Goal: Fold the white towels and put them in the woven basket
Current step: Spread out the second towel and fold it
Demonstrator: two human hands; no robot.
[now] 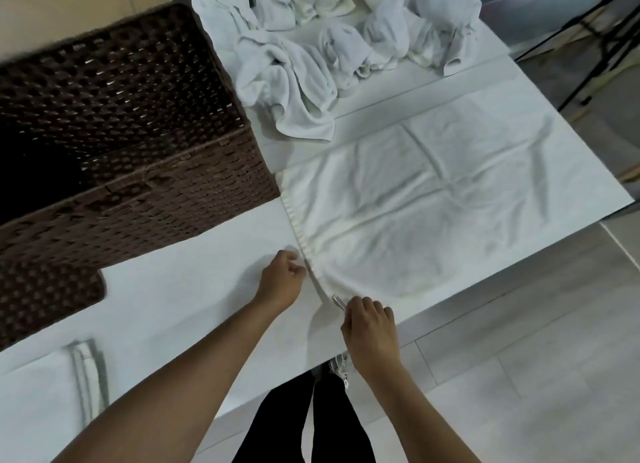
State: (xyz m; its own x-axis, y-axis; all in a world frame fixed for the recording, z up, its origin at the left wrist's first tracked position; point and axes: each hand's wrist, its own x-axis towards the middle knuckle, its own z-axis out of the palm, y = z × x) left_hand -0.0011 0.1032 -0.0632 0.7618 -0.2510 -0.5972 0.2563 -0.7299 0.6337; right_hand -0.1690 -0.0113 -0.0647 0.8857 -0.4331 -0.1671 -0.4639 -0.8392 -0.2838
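While both forearms reach out over the table (180,300), I see the left hand (281,279) pinching the spread towel (433,206) at its ribbed edge and the right hand (370,327) gripping its near corner; the woven basket (131,157) beside it looks dark inside, contents unclear, with 1 crumpled towel pile (332,40) beyond

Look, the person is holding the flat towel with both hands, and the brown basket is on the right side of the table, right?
Not quite. The woven basket is on the left side of the table, not the right. The rest holds: the head view shows the left hand and right hand both holding the near edge of the spread towel.
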